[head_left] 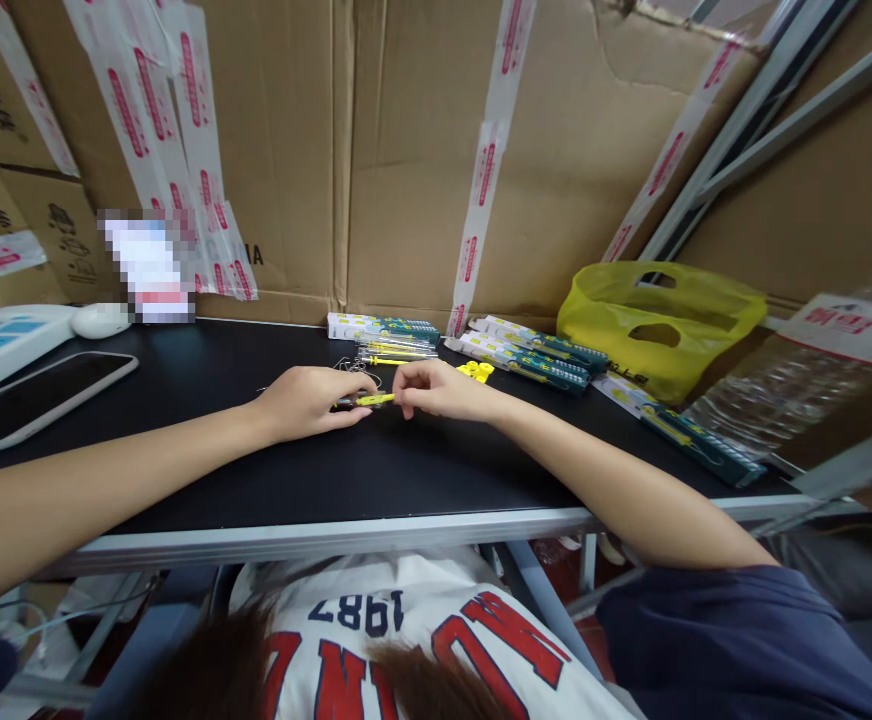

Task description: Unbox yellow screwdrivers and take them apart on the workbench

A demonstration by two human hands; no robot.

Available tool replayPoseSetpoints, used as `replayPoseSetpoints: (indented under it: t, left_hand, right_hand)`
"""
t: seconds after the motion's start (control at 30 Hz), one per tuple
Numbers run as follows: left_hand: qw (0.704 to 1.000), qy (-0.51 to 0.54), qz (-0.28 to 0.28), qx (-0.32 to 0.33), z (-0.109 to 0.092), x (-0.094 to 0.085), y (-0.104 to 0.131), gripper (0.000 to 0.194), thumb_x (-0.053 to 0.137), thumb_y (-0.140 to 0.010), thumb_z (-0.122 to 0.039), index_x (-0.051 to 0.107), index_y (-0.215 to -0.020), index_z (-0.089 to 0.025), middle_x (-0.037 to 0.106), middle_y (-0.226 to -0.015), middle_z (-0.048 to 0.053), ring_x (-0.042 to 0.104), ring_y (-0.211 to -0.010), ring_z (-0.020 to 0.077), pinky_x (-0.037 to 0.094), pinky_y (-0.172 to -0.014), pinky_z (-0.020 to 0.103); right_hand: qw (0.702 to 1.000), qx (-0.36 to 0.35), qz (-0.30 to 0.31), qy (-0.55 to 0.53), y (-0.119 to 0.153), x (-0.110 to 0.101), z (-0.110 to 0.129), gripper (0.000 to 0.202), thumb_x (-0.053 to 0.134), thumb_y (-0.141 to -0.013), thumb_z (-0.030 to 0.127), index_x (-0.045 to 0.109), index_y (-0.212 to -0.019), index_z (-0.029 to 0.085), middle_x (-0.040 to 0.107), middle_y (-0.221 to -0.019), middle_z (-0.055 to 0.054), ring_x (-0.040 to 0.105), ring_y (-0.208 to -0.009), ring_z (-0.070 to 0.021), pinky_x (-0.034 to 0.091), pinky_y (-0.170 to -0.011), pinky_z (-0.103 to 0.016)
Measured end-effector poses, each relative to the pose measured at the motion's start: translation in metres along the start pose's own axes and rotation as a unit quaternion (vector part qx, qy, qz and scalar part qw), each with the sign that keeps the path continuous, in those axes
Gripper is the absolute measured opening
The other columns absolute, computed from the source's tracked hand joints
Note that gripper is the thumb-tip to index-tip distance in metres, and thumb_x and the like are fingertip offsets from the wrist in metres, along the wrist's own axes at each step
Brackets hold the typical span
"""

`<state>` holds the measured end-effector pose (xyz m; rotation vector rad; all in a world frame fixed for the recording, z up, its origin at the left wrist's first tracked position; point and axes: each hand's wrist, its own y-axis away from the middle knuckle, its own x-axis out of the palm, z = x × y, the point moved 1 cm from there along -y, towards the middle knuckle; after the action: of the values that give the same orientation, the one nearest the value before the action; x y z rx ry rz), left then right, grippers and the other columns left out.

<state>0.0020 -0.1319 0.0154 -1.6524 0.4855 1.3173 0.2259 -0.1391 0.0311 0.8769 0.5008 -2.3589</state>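
Near the middle of the black tabletop, a slim yellow pen-like piece [374,399] lies level between my hands. My left hand [314,402] grips its left end between thumb and fingers, along with a dark thin part that is mostly hidden. At the other end, the fingertips of my right hand [440,390] pinch the yellow tip. Just behind them rests a bundle of clear and yellow sticks [398,347]. Thin wire-like metal pieces [353,368] lie loosely by the bundle. To the right of my right hand sit small yellow parts [476,371].
Long green-and-white boxes lie at the back [383,327] and right [526,358], another [683,430] farther right. A yellow plastic bag [653,320] stands behind them, beside a large clear bottle [773,380]. A phone [46,395] and power strip [12,345] occupy the left. Cardboard [406,150] walls the back.
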Motion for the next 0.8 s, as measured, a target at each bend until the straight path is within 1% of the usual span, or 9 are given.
replayPoseSetpoints:
  t: [0.13, 0.33, 0.5, 0.67, 0.73, 0.8]
  left_hand:
    - [1.000, -0.007, -0.007, -0.007, 0.000, 0.000, 0.000, 0.027, 0.050, -0.090, -0.041, 0.061, -0.109, -0.025, 0.071, -0.091, -0.002, 0.066, -0.081, 0.0140, 0.039, -0.065, 0.021]
    - [1.000, -0.007, -0.015, -0.006, -0.001, 0.000, -0.001, 0.029, 0.048, -0.091, -0.041, 0.061, -0.110, -0.024, 0.072, -0.093, -0.001, 0.067, -0.079, 0.0139, 0.039, -0.064, 0.021]
    - [1.000, -0.006, -0.026, -0.008, 0.000, 0.001, 0.000, 0.030, 0.047, -0.092, -0.041, 0.060, -0.112, -0.023, 0.071, -0.096, -0.001, 0.067, -0.082, 0.0142, 0.040, -0.065, 0.020]
    - [0.999, -0.015, -0.028, -0.015, 0.001, 0.001, 0.000, 0.030, 0.047, -0.092, -0.042, 0.060, -0.112, -0.023, 0.072, -0.097, 0.000, 0.066, -0.076, 0.0136, 0.038, -0.061, 0.021]
    - [0.999, -0.014, -0.030, -0.014, 0.002, 0.002, 0.000, 0.030, 0.047, -0.092, -0.042, 0.060, -0.112, -0.023, 0.072, -0.098, 0.000, 0.066, -0.076, 0.0133, 0.038, -0.061, 0.021]
    - [0.999, -0.014, -0.033, -0.012, 0.002, 0.002, 0.000, 0.031, 0.047, -0.092, -0.043, 0.060, -0.112, -0.024, 0.072, -0.098, -0.001, 0.066, -0.076, 0.0134, 0.039, -0.062, 0.021]
  right_hand:
    - [1.000, 0.005, -0.001, -0.013, 0.001, -0.003, 0.004, 0.009, 0.052, -0.077, 0.022, 0.055, -0.077, 0.014, 0.062, -0.061, 0.003, 0.043, -0.046, -0.0042, 0.035, -0.048, -0.017]
    - [0.999, 0.024, -0.005, -0.033, 0.003, -0.006, 0.012, 0.009, 0.051, -0.075, 0.023, 0.054, -0.076, 0.015, 0.060, -0.059, 0.004, 0.039, -0.041, -0.0036, 0.032, -0.039, -0.016]
    - [0.998, 0.008, -0.024, -0.049, 0.003, -0.007, 0.010, 0.007, 0.047, -0.074, 0.021, 0.051, -0.072, 0.016, 0.061, -0.060, 0.003, 0.041, -0.040, -0.0042, 0.030, -0.036, -0.015]
    - [0.997, -0.003, -0.043, -0.057, 0.002, -0.007, 0.009, 0.009, 0.045, -0.077, 0.023, 0.047, -0.070, 0.018, 0.062, -0.063, 0.002, 0.041, -0.040, -0.0043, 0.030, -0.036, -0.015]
    - [0.998, -0.001, -0.047, -0.036, 0.003, -0.011, 0.011, 0.009, 0.044, -0.078, 0.023, 0.047, -0.070, 0.018, 0.062, -0.063, 0.002, 0.040, -0.041, -0.0046, 0.030, -0.039, -0.016]
    - [0.998, 0.003, -0.056, 0.013, 0.005, -0.021, 0.013, 0.010, 0.043, -0.078, 0.022, 0.046, -0.070, 0.018, 0.061, -0.062, 0.001, 0.042, -0.043, -0.0053, 0.033, -0.043, -0.018]
